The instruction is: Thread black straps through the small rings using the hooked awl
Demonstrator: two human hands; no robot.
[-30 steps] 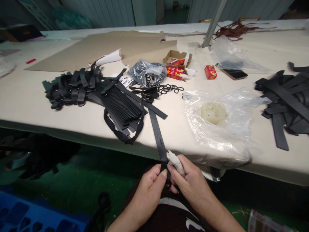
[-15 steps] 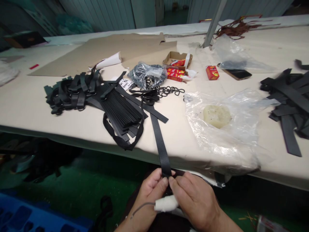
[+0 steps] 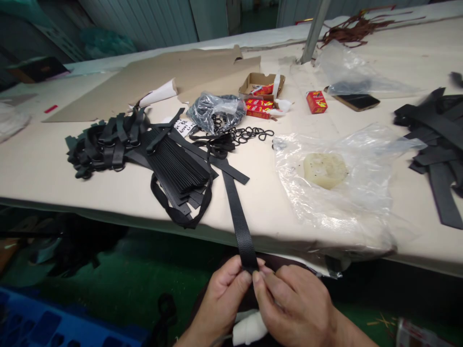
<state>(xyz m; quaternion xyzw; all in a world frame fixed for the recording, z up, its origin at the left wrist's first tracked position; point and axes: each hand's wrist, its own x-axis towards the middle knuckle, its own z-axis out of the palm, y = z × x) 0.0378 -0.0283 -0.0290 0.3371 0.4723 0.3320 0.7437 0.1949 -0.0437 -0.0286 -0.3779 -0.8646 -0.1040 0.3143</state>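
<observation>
A black leather strap (image 3: pixel 240 226) runs from the table down over its front edge to my two hands. My left hand (image 3: pixel 226 291) pinches the strap's near end between thumb and fingers. Close against it, my right hand (image 3: pixel 296 299) grips the same end, thumbs almost touching. Below my fingers hangs a white plastic piece (image 3: pixel 249 328) with a grey cord, partly covered by my right hand. Up the table lies a stack of flat black straps (image 3: pixel 179 161), beside a heap of black straps with rings (image 3: pixel 104 142).
Several black rings or hooks (image 3: pixel 253 135) lie beside a bagged bundle (image 3: pixel 217 111). Right of them, a yellowish lump (image 3: pixel 325 169) sits on clear plastic. Red boxes (image 3: pixel 317 102), a phone (image 3: pixel 356 101), a metal post (image 3: pixel 314 33) and more straps (image 3: pixel 439 144) stand farther off.
The view has shifted slightly. Both hands still hold the strap's end, a little lower in the picture. The white plastic piece hangs lower too.
</observation>
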